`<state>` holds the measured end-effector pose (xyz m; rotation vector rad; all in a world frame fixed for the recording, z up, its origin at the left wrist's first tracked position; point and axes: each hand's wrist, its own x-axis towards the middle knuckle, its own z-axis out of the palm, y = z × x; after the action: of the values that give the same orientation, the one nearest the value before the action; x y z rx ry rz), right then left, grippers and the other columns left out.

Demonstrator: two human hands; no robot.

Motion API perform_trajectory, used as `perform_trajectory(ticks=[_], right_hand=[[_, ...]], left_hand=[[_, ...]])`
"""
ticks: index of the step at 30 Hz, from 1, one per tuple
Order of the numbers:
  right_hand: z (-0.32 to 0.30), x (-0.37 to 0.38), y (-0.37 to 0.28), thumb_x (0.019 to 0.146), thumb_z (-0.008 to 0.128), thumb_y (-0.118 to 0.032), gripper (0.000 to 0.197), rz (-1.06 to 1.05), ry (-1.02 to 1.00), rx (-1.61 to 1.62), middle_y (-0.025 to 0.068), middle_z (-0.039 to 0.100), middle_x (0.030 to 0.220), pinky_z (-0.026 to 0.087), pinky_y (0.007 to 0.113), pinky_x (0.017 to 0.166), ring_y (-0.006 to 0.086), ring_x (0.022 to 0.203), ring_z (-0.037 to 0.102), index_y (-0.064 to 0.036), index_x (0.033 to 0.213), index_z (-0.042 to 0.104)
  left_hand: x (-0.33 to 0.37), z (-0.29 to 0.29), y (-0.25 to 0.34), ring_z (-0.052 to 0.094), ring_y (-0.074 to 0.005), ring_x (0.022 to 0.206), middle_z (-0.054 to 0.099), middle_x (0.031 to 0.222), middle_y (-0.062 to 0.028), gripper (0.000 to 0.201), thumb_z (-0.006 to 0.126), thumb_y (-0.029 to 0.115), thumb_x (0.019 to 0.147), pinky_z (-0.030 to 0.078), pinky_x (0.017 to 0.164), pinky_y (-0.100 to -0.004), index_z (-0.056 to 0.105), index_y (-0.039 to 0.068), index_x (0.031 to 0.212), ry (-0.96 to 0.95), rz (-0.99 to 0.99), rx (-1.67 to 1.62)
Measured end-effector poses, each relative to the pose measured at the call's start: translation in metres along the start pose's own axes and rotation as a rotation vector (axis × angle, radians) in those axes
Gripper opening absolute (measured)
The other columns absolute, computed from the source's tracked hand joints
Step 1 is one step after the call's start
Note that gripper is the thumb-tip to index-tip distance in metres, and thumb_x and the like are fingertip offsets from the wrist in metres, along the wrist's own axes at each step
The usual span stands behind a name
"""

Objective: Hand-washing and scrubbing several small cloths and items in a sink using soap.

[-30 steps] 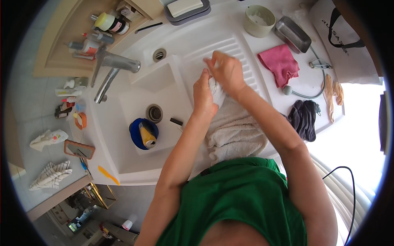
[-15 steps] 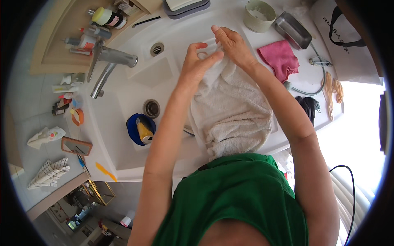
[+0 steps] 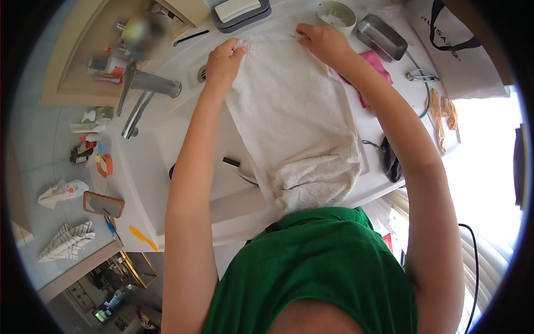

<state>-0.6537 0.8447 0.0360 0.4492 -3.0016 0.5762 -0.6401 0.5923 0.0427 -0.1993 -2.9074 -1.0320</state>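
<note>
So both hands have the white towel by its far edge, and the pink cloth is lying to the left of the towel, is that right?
Not quite: the pink cloth lies to the right of the white towel, as the head view shows. The left hand and right hand do have the white towel by its far edge.
</note>
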Motion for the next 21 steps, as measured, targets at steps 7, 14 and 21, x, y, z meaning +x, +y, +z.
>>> perform_trajectory(ticks=[7, 14, 21], right_hand=[[0.017, 0.029, -0.009, 0.084, 0.060, -0.014, 0.035, 0.167, 0.121, 0.233, 0.0157, 0.063, 0.106, 0.050, 0.043, 0.085, 0.0350, 0.098, 0.062, -0.0122, 0.119, 0.058], [0.046, -0.081, 0.004, 0.081, 0.063, -0.009, 0.046, -0.258, 0.124, 0.087, 0.0204, 0.045, 0.136, 0.045, 0.042, 0.098, 0.0353, 0.123, 0.048, -0.0071, 0.126, 0.053], [-0.003, -0.141, 0.012, 0.082, 0.062, -0.010, 0.031, -0.172, -0.170, 0.093, 0.0144, 0.062, 0.119, 0.051, 0.037, 0.087, 0.0293, 0.106, 0.061, -0.0088, 0.113, 0.065]], left_hand=[[0.027, 0.005, -0.021, 0.060, -0.0355, 0.090, 0.065, 0.092, -0.0174, 0.032, 0.064, 0.028, 0.086, 0.047, 0.077, -0.0436, 0.059, 0.004, 0.107, 0.152, 0.008, 0.057], [-0.042, 0.023, -0.038, 0.044, -0.0364, 0.125, 0.047, 0.136, -0.0199, 0.051, 0.068, 0.025, 0.085, 0.035, 0.105, -0.0431, 0.053, 0.009, 0.130, 0.178, 0.215, 0.244], [-0.171, 0.026, -0.023, 0.036, -0.0374, 0.135, 0.038, 0.146, -0.0175, 0.045, 0.066, 0.015, 0.084, 0.025, 0.111, -0.0520, 0.057, 0.009, 0.127, -0.028, 0.239, 0.286]])
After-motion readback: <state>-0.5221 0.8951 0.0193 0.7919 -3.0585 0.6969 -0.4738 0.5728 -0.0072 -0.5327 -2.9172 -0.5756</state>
